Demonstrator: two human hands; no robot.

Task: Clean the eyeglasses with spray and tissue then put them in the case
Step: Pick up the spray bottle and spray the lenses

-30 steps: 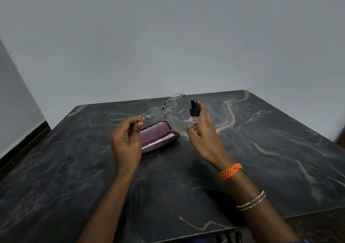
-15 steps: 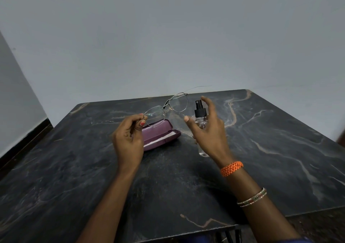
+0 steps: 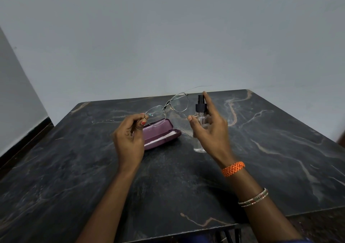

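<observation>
Head view only. Purple eyeglass case point(image 3: 160, 132) lies open on the dark marbled counter point(image 3: 280, 149), centre of frame, lid up toward the back. A white strip shows in the near half; can't tell whether it's lining or a tissue. No glasses in the case.

Spray bottle point(image 3: 200, 112): clear body, black pump top, upright, right of centre. Contents look clear; fill level not readable. No label or writing legible on the bottle or the case.

Left hand point(image 3: 129, 138) is clenched, pinching the eyeglasses point(image 3: 168, 106) at the end of the nearer lens, holding them in the air above the case; the far temple arm sticks out toward the upper right.

Right hand point(image 3: 210, 130) is wrapped around the bottle, index finger raised beside the pump top, nozzle near the far lens. Orange band point(image 3: 233, 168) and thin bangles point(image 3: 253, 198) on the right wrist.
</observation>
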